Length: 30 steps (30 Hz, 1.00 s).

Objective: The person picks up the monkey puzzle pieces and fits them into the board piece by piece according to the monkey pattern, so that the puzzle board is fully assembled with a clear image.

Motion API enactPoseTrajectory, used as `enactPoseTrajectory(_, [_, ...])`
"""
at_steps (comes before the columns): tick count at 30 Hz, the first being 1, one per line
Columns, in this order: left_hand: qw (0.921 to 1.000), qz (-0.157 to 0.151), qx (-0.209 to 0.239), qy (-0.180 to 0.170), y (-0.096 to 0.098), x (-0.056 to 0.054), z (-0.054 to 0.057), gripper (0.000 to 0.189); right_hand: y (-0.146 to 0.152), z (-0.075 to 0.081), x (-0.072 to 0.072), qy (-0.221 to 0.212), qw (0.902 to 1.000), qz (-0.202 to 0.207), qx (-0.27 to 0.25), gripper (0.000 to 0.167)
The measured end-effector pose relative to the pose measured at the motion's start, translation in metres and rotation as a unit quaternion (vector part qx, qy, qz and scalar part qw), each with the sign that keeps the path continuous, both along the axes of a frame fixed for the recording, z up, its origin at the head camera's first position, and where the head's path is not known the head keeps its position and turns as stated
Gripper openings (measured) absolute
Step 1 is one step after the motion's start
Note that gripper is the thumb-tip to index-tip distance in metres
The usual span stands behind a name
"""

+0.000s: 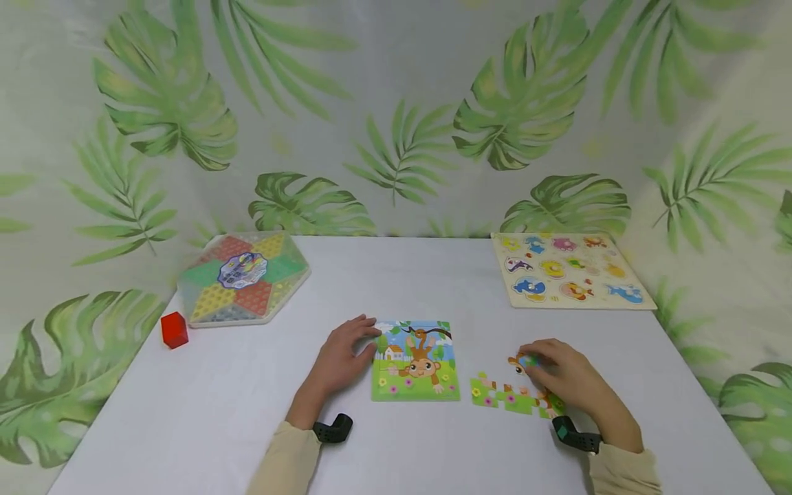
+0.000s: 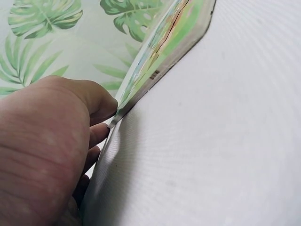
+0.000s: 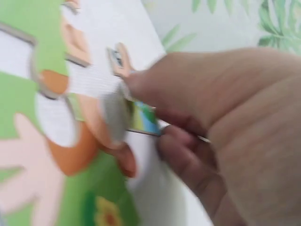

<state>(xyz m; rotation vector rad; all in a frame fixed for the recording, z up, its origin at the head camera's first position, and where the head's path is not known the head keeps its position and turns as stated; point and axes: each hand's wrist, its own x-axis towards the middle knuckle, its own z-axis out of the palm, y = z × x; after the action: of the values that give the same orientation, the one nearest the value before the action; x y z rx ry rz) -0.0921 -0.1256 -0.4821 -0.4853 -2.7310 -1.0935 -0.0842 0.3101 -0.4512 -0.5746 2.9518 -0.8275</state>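
A square monkey picture puzzle [image 1: 415, 361] lies on the white table, its thin edge visible in the left wrist view. My left hand [image 1: 342, 354] rests at its left side, thumb and forefinger touching the border near the upper left corner. To the right, my right hand [image 1: 566, 371] pinches a small puzzle piece [image 3: 146, 120] between thumb and fingers. Part of an eye and a patch of blue and green show on it; my fingers hide the rest. Just below that hand are partly joined pieces [image 1: 516, 402] with green grass, flowers and a monkey's hand.
A hexagonal board game [image 1: 244, 278] with coloured triangles sits at the back left, and a red block [image 1: 174, 330] is in front of it. At the back right lies a wooden sea-animal peg board [image 1: 569, 271]. Leaf-patterned cloth [image 1: 396, 137] rises behind the table.
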Motion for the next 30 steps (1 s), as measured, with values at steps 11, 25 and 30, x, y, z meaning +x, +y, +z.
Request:
enactPoseTrajectory(11, [1.0000, -0.003, -0.005, 0.003, 0.004, 0.004, -0.005, 0.026, 0.012, 0.008, 0.009, -0.054, 0.9982, -0.004, 0.026, 0.045])
enactPoseTrajectory(25, [0.9998, -0.004, -0.011, 0.018, -0.001, 0.001, -0.003, 0.026, -0.003, 0.010, 0.006, -0.016, 0.9961, -0.064, 0.058, 0.043])
enactPoseTrajectory(30, [0.9999, -0.001, -0.015, 0.008, 0.000, -0.001, -0.002, 0.026, -0.007, 0.010, 0.005, 0.005, 0.9979, -0.057, 0.031, 0.037])
